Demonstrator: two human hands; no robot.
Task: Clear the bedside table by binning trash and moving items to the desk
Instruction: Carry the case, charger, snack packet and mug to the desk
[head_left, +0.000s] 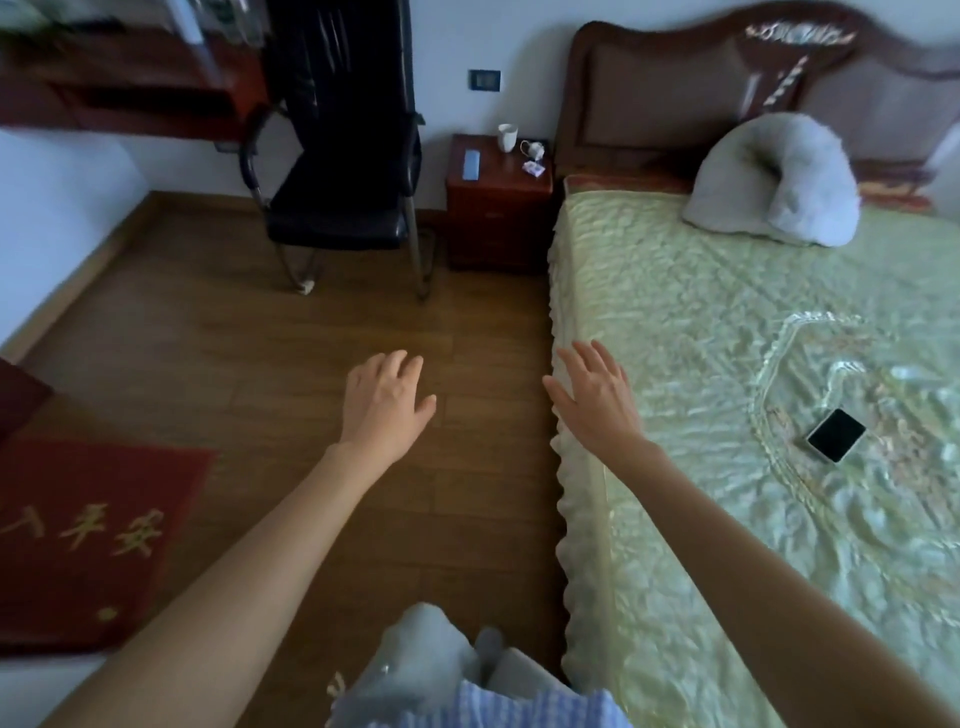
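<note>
- The bedside table (498, 208) stands far ahead of the fingers, against the wall, between the black chair (337, 171) and the headboard of the bed (727, 364).
- On its top I see a white mug (507, 137) at the back, a flat pale-blue thing (471, 165) with its long axis running away from the fingers, a small white object with a cord (533, 149), and a small coloured packet (534, 168) at the edge toward the bed. Which of these is trash I cannot tell; they are too small.
- From both hands the bedside table lies straight forward and a little toward the right. The right hand (597, 397) is over the edge of the bed and seems slightly nearer to it in line; the left hand (387, 400) is over the wooden floor (260, 338).
- The fingers of both hands are spread and relaxed, palms down. They hold nothing and touch nothing.
- My judgement: nothing is cleared yet, and the person must first walk forward along the bed.
- The desk (119, 88) is far ahead to the left of the fingers, beyond the chair, and blurred.
- A dark phone (836, 435) lies on the bed, right of the right fingers.
</note>
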